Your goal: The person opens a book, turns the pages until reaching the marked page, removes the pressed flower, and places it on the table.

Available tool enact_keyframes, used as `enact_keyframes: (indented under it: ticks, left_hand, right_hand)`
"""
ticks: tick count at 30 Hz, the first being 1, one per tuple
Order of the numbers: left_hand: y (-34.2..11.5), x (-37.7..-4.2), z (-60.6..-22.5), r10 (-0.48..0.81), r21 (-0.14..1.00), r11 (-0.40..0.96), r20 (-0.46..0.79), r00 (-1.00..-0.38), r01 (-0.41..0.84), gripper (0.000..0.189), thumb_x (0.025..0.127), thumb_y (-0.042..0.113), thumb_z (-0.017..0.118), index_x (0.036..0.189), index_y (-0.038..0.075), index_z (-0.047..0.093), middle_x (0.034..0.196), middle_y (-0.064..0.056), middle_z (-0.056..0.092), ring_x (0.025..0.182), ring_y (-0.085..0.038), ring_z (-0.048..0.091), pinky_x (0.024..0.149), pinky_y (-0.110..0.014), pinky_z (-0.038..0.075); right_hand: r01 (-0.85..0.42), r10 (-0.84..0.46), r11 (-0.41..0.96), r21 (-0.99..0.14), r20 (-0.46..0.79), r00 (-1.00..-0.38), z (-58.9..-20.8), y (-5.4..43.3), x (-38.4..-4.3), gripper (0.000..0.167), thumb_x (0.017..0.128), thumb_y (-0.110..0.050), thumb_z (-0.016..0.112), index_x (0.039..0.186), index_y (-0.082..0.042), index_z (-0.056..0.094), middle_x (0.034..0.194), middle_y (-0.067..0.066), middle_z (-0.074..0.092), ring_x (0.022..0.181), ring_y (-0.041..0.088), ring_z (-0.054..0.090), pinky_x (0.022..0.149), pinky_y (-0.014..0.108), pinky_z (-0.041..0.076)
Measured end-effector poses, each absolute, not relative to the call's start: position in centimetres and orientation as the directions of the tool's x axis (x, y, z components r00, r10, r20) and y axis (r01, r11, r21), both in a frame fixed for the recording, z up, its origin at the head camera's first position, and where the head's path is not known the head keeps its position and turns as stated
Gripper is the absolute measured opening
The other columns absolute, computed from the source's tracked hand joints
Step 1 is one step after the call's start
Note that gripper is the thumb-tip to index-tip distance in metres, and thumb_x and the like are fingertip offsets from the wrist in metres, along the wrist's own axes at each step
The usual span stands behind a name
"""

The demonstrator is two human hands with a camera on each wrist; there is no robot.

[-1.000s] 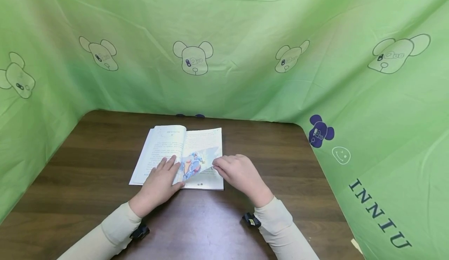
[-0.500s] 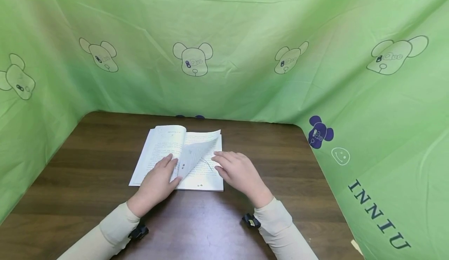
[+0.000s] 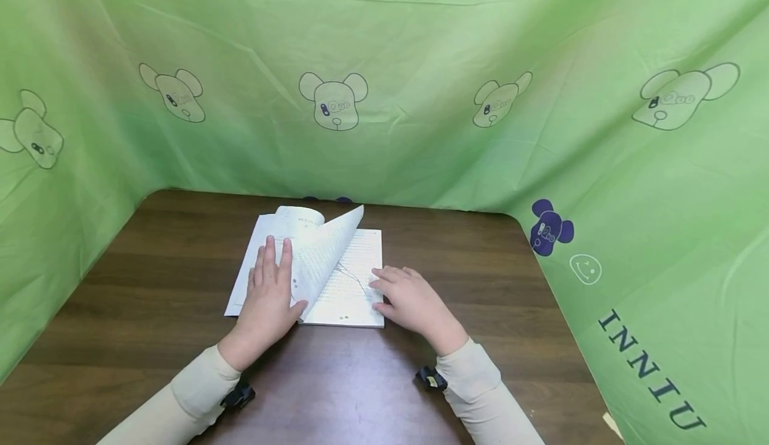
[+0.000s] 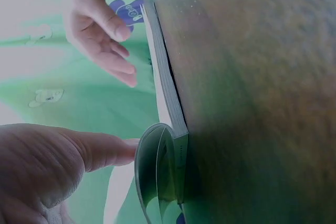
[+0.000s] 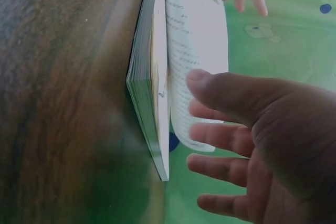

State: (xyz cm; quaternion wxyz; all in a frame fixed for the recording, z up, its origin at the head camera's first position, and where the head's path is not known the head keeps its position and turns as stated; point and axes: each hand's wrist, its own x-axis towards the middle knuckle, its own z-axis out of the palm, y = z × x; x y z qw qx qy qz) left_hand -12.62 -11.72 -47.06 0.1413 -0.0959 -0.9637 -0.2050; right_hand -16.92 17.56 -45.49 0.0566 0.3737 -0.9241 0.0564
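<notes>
An open book (image 3: 354, 305) lies on the table, with a page (image 3: 327, 245) standing up and curling over from right to left. My left hand (image 3: 264, 305) rests on the left-hand pages with fingers extended, its thumb at the foot of the turning page near the spine. In the left wrist view that thumb touches the curved pages (image 4: 140, 171). My right hand (image 3: 414, 301) is beside the book's right edge, fingers spread and loosely bent. The right wrist view shows nothing between those fingers, with the book's page edges (image 5: 142, 77) in front of them.
The brown wooden table (image 3: 480, 265) extends around the book. A green curtain (image 3: 420, 151) printed with bear heads encloses its back and sides. A small pale piece (image 3: 613, 423) is at the table's right edge. Both wrists wear black camera mounts (image 3: 238, 397).
The illustrated page that my right hand pinched was let go, and pages have swung leftward. My left fingers have straightened and shifted left; my right fingers have spread apart.
</notes>
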Motion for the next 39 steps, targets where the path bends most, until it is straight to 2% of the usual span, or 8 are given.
enact_keyframes:
  ticks: [4,14,22,31,39]
  left_hand:
    - [-11.7,-12.6,-46.9,0.152,0.338,0.907,0.296,-0.943,0.252,0.125,0.075,0.021,0.091,0.164,0.006,0.005,0.17,-0.025,-0.006,0.155,-0.051,0.001,0.112,-0.08,0.013]
    - [-11.7,-12.6,-46.4,0.208,0.308,0.911,0.231,-0.951,0.274,0.108,0.079,0.016,0.087,0.163,0.007,0.02,0.171,-0.023,0.0,0.156,-0.049,0.002,0.114,-0.079,0.005]
    - [-11.8,-12.5,-46.3,0.221,0.282,0.923,0.166,-0.961,0.261,0.087,0.083,0.015,0.082,0.157,0.004,0.038,0.169,-0.022,0.017,0.155,-0.047,0.011,0.114,-0.079,0.008]
    - [-12.4,-12.6,-46.1,0.241,0.313,0.91,0.136,-0.961,0.273,0.072,0.086,0.012,0.077,0.15,0.001,0.048,0.166,-0.022,0.028,0.153,-0.048,0.021,0.114,-0.078,0.014]
    - [-12.7,-12.6,-46.3,0.23,0.318,0.919,0.05,-0.972,0.234,0.062,0.091,0.016,0.074,0.146,-0.001,0.053,0.161,-0.024,0.036,0.15,-0.048,0.029,0.112,-0.079,0.02]
  right_hand:
    - [-0.689,-0.681,0.719,-0.086,0.106,-0.724,-45.7,17.6,-16.8,0.038,0.09,-0.031,0.077,0.122,-0.011,0.072,0.143,0.01,0.062,0.135,0.034,0.056,0.11,0.06,0.042]
    - [-0.654,-0.652,0.753,-0.079,0.044,-0.757,-45.9,17.5,-16.7,0.033,0.091,-0.032,0.076,0.117,-0.012,0.073,0.138,0.01,0.066,0.132,0.03,0.06,0.109,0.06,0.042]
    - [-0.633,-0.632,0.769,-0.083,0.05,-0.774,-46.1,17.2,-16.7,0.03,0.092,-0.031,0.075,0.116,-0.013,0.073,0.137,0.009,0.067,0.13,0.03,0.06,0.108,0.058,0.044]
    - [-0.607,-0.592,0.78,-0.154,0.134,-0.795,-46.9,17.1,-17.4,0.022,0.09,-0.025,0.078,0.108,-0.013,0.075,0.13,0.006,0.069,0.125,0.025,0.064,0.104,0.053,0.048]
    - [-0.563,-0.553,0.795,-0.224,0.111,-0.826,-47.1,17.1,-17.3,0.023,0.09,-0.026,0.077,0.109,-0.013,0.074,0.131,0.006,0.069,0.124,0.024,0.064,0.104,0.053,0.047]
